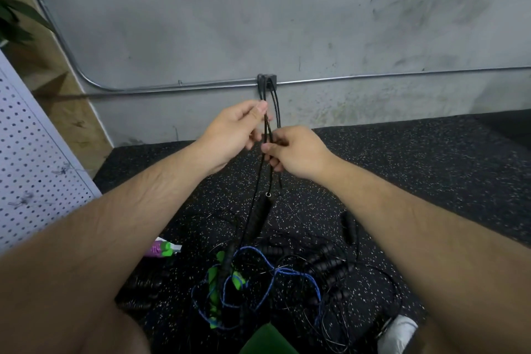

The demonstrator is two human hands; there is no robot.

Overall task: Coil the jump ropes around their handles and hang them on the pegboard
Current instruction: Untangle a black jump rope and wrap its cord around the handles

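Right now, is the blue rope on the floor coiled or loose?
Loose: the blue braided rope sprawls in tangled loops, unwound.

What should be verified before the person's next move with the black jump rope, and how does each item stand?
1. Left hand pinches the black rope strands: ok.
2. Right hand holds the strands lower down: ok.
3. Rope wound around its black handle: not ok; the handle dangles below the hands.
4. Held rope free of the floor pile: cannot tell; it runs down into the tangle.
5. Free hook on the pegboard: cannot tell.
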